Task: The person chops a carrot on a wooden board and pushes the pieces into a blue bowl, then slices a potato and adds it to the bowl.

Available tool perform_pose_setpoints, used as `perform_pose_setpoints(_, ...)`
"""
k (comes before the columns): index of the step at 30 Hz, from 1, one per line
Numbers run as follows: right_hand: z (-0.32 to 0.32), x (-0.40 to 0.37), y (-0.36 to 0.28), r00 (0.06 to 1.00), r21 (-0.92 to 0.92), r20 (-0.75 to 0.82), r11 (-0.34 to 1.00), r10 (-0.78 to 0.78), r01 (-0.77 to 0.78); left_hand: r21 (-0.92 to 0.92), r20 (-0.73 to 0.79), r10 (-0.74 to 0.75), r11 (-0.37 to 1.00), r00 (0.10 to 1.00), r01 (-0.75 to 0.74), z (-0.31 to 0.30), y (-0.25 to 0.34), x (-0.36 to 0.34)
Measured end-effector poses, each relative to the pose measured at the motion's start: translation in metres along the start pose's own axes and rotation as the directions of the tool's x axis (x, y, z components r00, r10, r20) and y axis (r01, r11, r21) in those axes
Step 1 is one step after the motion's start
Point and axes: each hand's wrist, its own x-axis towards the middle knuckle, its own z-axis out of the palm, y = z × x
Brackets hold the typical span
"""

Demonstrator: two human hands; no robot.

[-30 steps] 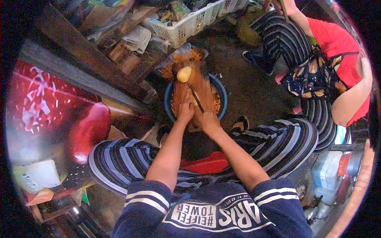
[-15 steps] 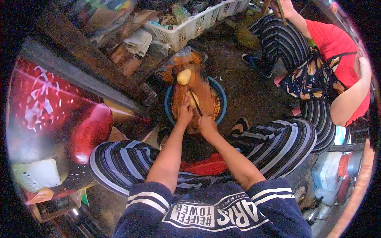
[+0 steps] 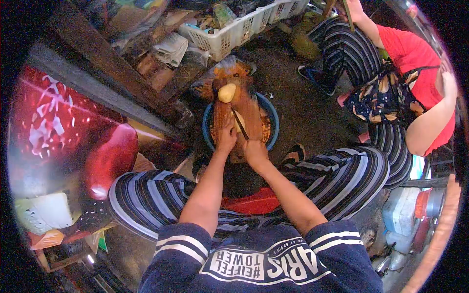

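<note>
Shuts R hand [image 3: 255,150] on 1 knife [image 3: 242,127], aimed at 11 o'clock; pins 1 pale lump [image 3: 237,128] w/ L hand [image 3: 227,137], mid-board [image 3: 250,110]. Looks part done: has many bits [image 3: 265,131], can't count, in 1 blue tub [image 3: 275,117] below; has 1 whole-looking yellow lump [image 3: 226,93] left at 12 o'clock, approx.

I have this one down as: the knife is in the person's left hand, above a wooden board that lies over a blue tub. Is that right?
Not quite: the head view shows the knife in the right hand, not the left. The rest stands: it is above the wooden board, which lies over the blue tub.
</note>
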Motion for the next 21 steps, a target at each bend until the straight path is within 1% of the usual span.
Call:
perform_pose_setpoints(2,0.003,0.005,0.005,0.984,-0.073,0.176,0.997,0.024,-0.011,0.094,-0.098,0.192,0.979,0.976,-0.183,-0.004,0.007,-0.003)
perform_pose_setpoints(3,0.000,0.005,0.000,0.984,-0.074,0.179,0.997,0.024,-0.011,0.094,-0.098,0.189,0.979,0.977,-0.180,-0.005,0.009,-0.004)
perform_pose_setpoints(5,-0.007,0.005,-0.011,0.990,-0.019,0.133,0.998,0.056,-0.054,0.154,-0.150,0.257,0.960,0.955,-0.234,-0.007,0.013,-0.004)
perform_pose_setpoints(6,-0.006,0.006,-0.011,0.989,-0.020,0.137,0.998,0.058,-0.055,0.153,-0.149,0.253,0.961,0.956,-0.230,-0.008,0.014,-0.005)
perform_pose_setpoints(8,-0.004,0.009,-0.010,0.988,-0.098,0.149,0.994,-0.027,0.041,0.091,-0.090,0.171,0.982,0.981,-0.163,-0.010,0.016,-0.004)
perform_pose_setpoints(9,0.019,0.012,0.004,0.987,-0.099,0.158,0.994,-0.025,0.041,0.090,-0.089,0.163,0.984,0.983,-0.155,-0.002,0.002,-0.004)
perform_pose_setpoints(10,0.057,0.020,0.029,0.990,-0.177,0.067,0.975,-0.126,0.136,0.061,-0.112,0.189,0.981,0.976,-0.183,0.011,-0.023,0.003)
perform_pose_setpoints(11,0.078,0.025,0.042,0.972,-0.260,-0.021,0.940,-0.233,0.220,0.033,-0.135,0.218,0.976,0.966,-0.216,0.017,-0.035,0.009)
perform_pose_setpoints(12,0.076,0.024,0.038,0.972,-0.261,-0.019,0.939,-0.235,0.222,0.033,-0.137,0.217,0.976,0.967,-0.214,0.015,-0.031,0.008)
perform_pose_setpoints(13,0.076,0.022,0.033,0.994,-0.159,-0.048,0.983,-0.100,0.091,0.006,-0.127,0.195,0.981,0.972,-0.196,0.012,-0.027,0.007)
perform_pose_setpoints(14,0.075,0.018,0.029,0.997,-0.052,-0.063,0.998,0.042,-0.045,-0.021,-0.114,0.174,0.984,0.978,-0.177,0.010,-0.023,0.004)
perform_pose_setpoints(15,0.091,0.017,0.040,0.997,-0.051,-0.063,0.997,0.051,-0.054,-0.023,-0.105,0.175,0.984,0.979,-0.178,0.014,-0.029,0.001)
perform_pose_setpoints(16,0.117,0.028,0.059,0.987,-0.140,-0.158,0.990,-0.001,-0.022,-0.051,-0.132,0.221,0.972,0.966,-0.229,0.018,-0.038,0.005)
perform_pose_setpoints(17,0.129,0.039,0.069,0.966,-0.229,-0.249,0.973,-0.064,0.005,-0.075,-0.164,0.269,0.956,0.949,-0.283,0.020,-0.042,0.012)
perform_pose_setpoints(18,0.106,0.035,0.056,0.964,-0.226,-0.257,0.974,-0.066,0.007,-0.071,-0.166,0.276,0.954,0.947,-0.291,0.016,-0.036,0.013)
perform_pose_setpoints(19,0.060,0.019,0.030,0.986,-0.204,-0.135,0.976,-0.100,0.071,-0.067,-0.150,0.203,0.974,0.968,-0.215,0.011,-0.025,0.009)
perform_pose_setpoints(20,0.030,0.007,0.013,0.991,-0.174,-0.007,0.976,-0.133,0.130,-0.062,-0.131,0.122,0.989,0.984,-0.131,0.008,-0.019,0.003)
perform_pose_setpoints(21,0.026,0.004,0.010,0.992,-0.173,0.000,0.977,-0.127,0.125,-0.063,-0.126,0.116,0.990,0.985,-0.124,0.007,-0.019,-0.001)
